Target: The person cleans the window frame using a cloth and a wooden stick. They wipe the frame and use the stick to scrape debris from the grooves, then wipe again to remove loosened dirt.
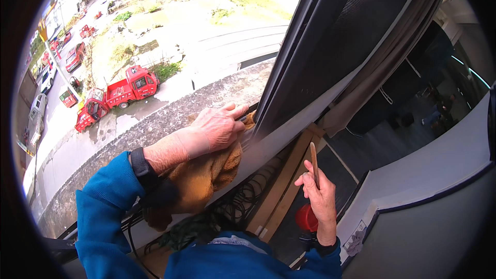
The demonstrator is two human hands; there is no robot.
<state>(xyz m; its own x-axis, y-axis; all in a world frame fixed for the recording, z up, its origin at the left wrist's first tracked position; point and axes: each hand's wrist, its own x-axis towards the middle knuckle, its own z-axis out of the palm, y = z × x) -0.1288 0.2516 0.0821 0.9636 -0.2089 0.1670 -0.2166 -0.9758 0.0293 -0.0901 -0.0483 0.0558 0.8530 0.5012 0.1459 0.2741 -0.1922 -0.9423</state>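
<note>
Far to the left of the fingers of the left hand (217, 128), a sunlit street (54, 160) is seen below, edged on its near side by a rough stone ledge (232, 87). An orange-brown cloth (199, 181) is spread beneath the left hand and hangs toward the wearer; a bit of it is bunched just beyond the fingertips, at the foot of a dark window frame (289, 46). The left fingers are held slightly bent and close together over the cloth; whether it is gripped or only pressed cannot be told.

Between the two hands, tangled cables (253, 186) and a wooden board (284, 191) are seen low down. By the right hand (321, 199), a thin brown stick (314, 163) is held, its near end enclosed by partly curled fingers and its tip pointed away from the wearer. Beyond and to the right of these fingers, a curtain (385, 54) is hung above a dim room floor (382, 144); nearer, a pale panel (423, 183) is set.

Counted from the left: two red trucks (124, 90) are parked close together beyond the left fingers, then one cloth, one board, one red container (306, 218) just beside the right wrist, one stick and one curtain. The cables are too tangled to be counted.
</note>
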